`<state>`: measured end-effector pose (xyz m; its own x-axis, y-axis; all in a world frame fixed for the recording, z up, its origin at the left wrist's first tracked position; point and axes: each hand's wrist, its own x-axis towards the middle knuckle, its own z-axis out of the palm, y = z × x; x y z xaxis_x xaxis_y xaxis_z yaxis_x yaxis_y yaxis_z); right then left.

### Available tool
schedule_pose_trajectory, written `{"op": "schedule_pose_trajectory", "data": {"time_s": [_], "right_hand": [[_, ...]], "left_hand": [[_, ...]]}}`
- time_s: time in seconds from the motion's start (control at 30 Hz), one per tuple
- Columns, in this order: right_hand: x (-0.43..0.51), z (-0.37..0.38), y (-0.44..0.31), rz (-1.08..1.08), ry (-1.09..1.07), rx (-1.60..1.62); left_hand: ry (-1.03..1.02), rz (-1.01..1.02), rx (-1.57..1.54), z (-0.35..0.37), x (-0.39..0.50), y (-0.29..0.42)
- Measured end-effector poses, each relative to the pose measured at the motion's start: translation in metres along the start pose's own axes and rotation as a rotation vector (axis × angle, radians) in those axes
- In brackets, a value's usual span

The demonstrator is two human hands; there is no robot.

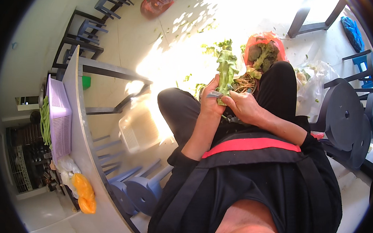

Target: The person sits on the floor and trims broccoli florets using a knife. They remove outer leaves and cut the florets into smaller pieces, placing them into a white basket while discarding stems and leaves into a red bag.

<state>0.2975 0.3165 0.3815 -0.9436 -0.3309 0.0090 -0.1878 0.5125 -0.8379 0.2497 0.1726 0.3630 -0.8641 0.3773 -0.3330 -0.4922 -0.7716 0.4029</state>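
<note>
A pale green vegetable stem [226,71] with ragged leaf stubs along its sides stands upright between my hands, above my lap. My left hand [214,100] wraps its lower left side. From the right, my right hand [245,107] grips the stem near its base, thumb against it. A small flat grey piece [214,94], perhaps a blade, lies across the fingers of my left hand; which hand holds it I cannot tell. Beyond the stem, a white plastic basket [240,67] with leafy greens stands on the floor, partly hidden and washed out by sunlight.
A red plastic bag [265,52] of broccoli-like heads stands by my right knee, near a clear bag [316,82]. Stools [344,113] crowd the right. On the left, a table [89,162] bears a purple basket [60,116] with green beans. An empty-looking basket [141,123] sits beneath.
</note>
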Motion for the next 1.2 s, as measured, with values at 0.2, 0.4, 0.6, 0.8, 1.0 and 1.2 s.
{"op": "schedule_pose_trajectory", "data": {"time_s": [0.2, 0.4, 0.6, 0.8, 1.0, 1.2], "right_hand": [[-0.01, 0.014, 0.006, 0.054, 0.02, 0.155], [-0.013, -0.015, 0.008, 0.545, -0.321, 0.7], [0.008, -0.064, 0.01, 0.246, 0.096, 0.139], [0.005, -0.083, 0.0, 0.119, 0.067, -0.039], [-0.006, -0.092, -0.012, 0.046, 0.106, -0.167], [-0.011, -0.081, -0.01, 0.021, 0.143, -0.18]], "left_hand": [[0.283, 0.101, 0.089, -0.023, 0.017, -0.009], [0.215, 0.135, 0.21, -0.047, 0.011, 0.021], [-0.017, -0.119, 0.309, -0.026, -0.044, 0.02], [-0.169, -0.223, 0.35, -0.009, -0.058, 0.024], [-0.159, -0.24, 0.45, 0.001, -0.063, 0.033], [-0.18, -0.236, 0.502, 0.007, -0.063, 0.035]]}}
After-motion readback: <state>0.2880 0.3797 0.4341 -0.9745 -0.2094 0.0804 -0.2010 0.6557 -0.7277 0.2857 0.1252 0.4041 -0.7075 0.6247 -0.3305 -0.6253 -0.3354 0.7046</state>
